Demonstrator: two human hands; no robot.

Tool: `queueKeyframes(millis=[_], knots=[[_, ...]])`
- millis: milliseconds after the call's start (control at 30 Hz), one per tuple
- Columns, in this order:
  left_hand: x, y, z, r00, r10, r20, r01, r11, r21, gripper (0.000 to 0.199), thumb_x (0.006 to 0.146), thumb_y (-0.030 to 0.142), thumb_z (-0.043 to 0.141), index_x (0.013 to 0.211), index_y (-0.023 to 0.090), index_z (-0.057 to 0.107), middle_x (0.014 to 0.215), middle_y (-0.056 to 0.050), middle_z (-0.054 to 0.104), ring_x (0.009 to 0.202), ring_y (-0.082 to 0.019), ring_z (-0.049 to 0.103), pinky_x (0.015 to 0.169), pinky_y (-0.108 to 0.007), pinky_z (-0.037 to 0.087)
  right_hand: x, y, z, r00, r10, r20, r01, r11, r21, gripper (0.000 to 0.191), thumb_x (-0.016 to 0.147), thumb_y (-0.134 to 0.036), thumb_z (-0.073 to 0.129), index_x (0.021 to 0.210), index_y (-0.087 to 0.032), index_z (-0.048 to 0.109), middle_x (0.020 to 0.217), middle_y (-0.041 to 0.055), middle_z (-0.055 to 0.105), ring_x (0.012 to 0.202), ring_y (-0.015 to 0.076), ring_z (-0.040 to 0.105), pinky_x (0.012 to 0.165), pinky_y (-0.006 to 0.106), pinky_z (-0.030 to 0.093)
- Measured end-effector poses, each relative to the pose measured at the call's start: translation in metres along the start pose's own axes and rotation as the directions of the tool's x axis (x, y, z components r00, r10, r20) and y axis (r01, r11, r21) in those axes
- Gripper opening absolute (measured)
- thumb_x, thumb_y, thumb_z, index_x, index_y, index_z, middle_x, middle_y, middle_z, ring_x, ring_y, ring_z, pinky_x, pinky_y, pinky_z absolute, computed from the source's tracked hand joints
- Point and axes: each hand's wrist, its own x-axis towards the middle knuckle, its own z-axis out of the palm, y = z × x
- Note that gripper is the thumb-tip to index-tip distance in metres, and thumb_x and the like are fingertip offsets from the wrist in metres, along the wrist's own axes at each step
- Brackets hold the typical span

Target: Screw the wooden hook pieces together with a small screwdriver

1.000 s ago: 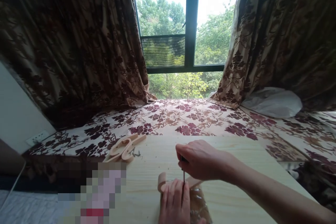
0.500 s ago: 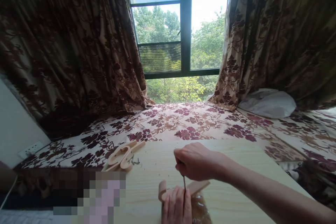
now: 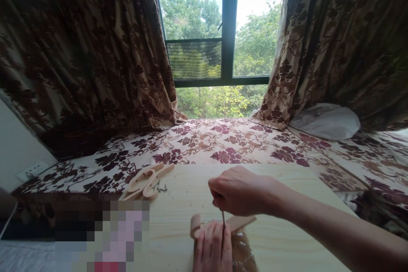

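Note:
My right hand (image 3: 234, 189) is closed in a fist around a tool with a thin dark shaft (image 3: 223, 218); its handle is hidden in the fist. The shaft points down between the fingers of my left hand (image 3: 213, 244). That hand presses on a curved wooden piece (image 3: 240, 222), whose rounded end (image 3: 195, 225) shows to the left of the fingers. Under the hand and wood lies a shiny brown wrapped block (image 3: 244, 253). The shaft's tip and my left thumb are hidden.
On the pale wooden board (image 3: 185, 204), more curved wooden pieces (image 3: 149, 182) lie at the far left beside several small dark screws (image 3: 160, 188). Behind is a flowered cloth (image 3: 219, 140) with a white plastic bag (image 3: 327, 121). A blurred patch (image 3: 119, 238) covers the lower left.
The view has tilted down slightly. My right hand has shifted a little left and its wrist has turned slightly. Both hands stay at the same wooden piece, with the tool still upright.

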Motion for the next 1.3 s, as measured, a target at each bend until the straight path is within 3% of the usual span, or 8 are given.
queueKeyframes(millis=[167,367,567,733,833,1000,1167,1300], knots=[[0.003,0.008,-0.006,0.996,-0.081,0.035,0.085,0.990,-0.111,0.055,0.087,0.054,0.037,0.119,0.013,0.056,0.109,-0.012,0.067,0.106,-0.026,0.059,0.091,-0.040,0.042,-0.002,0.000,-0.003,0.998,-0.054,0.035,0.054,0.998,-0.010,0.021,0.082,-0.023,0.047,0.083,-0.016,0.067,0.075,0.0097,0.071,0.065,0.0175,0.061,0.051,0.027,0.029],[0.008,0.000,-0.020,0.994,0.044,0.097,-0.034,0.994,-0.100,0.057,0.080,0.050,0.047,0.122,0.012,0.053,0.115,-0.011,0.064,0.108,-0.026,0.056,0.090,-0.038,0.043,-0.004,0.002,0.000,1.000,-0.009,-0.003,0.009,1.000,-0.024,0.021,0.083,-0.025,0.048,0.086,-0.016,0.066,0.075,0.0089,0.070,0.064,0.0178,0.061,0.050,0.028,0.028],[0.020,0.002,-0.035,0.998,-0.033,0.046,0.038,0.992,-0.120,0.054,0.079,0.052,0.050,0.115,0.012,0.057,0.110,-0.011,0.066,0.103,-0.025,0.059,0.086,-0.038,0.044,-0.004,0.002,-0.007,0.996,-0.065,0.054,0.066,0.998,-0.013,0.019,0.083,-0.022,0.047,0.083,-0.017,0.066,0.075,0.0079,0.070,0.065,0.0165,0.060,0.052,0.027,0.030],[0.024,0.002,-0.036,0.999,-0.039,0.035,0.043,0.992,-0.116,0.053,0.081,0.054,0.048,0.113,0.013,0.058,0.109,-0.010,0.067,0.103,-0.024,0.059,0.087,-0.037,0.042,-0.005,0.003,0.003,1.000,-0.019,-0.022,0.019,0.999,-0.029,0.021,0.085,-0.022,0.044,0.085,-0.015,0.064,0.076,0.0085,0.070,0.065,0.0171,0.061,0.051,0.028,0.028],[0.025,0.001,-0.037,0.999,-0.037,0.037,0.041,0.993,-0.109,0.055,0.080,0.056,0.049,0.112,0.012,0.058,0.109,-0.010,0.067,0.103,-0.024,0.059,0.086,-0.037,0.043,-0.006,0.003,0.001,1.000,0.001,0.003,-0.001,0.999,-0.046,0.021,0.084,-0.024,0.046,0.085,-0.016,0.065,0.074,0.0087,0.070,0.063,0.0173,0.061,0.049,0.028,0.027],[0.026,0.002,-0.038,0.998,-0.046,0.044,0.050,0.993,-0.106,0.055,0.079,0.055,0.049,0.113,0.012,0.058,0.111,-0.010,0.066,0.103,-0.025,0.059,0.086,-0.036,0.043,-0.006,0.000,-0.002,0.995,-0.102,0.000,0.102,0.995,-0.010,0.017,0.081,-0.020,0.048,0.080,-0.017,0.065,0.072,0.0060,0.069,0.063,0.0157,0.060,0.050,0.027,0.027],[0.021,0.000,-0.033,0.998,0.009,0.057,-0.004,0.996,-0.086,0.053,0.078,0.049,0.050,0.115,0.011,0.057,0.112,-0.009,0.066,0.104,-0.024,0.058,0.087,-0.037,0.043,-0.007,-0.001,0.006,0.999,-0.014,-0.040,0.013,1.000,-0.028,0.019,0.083,-0.022,0.046,0.081,-0.016,0.064,0.072,0.0074,0.069,0.062,0.0173,0.061,0.049,0.028,0.025],[0.020,0.001,-0.033,0.998,0.001,0.061,0.005,0.996,-0.087,0.056,0.080,0.053,0.048,0.115,0.011,0.057,0.113,-0.009,0.066,0.106,-0.024,0.058,0.087,-0.037,0.043,-0.008,-0.001,-0.002,1.000,-0.011,0.015,0.012,1.000,-0.025,0.017,0.082,-0.023,0.049,0.081,-0.017,0.065,0.074,0.0066,0.070,0.064,0.0166,0.061,0.051,0.027,0.027]])
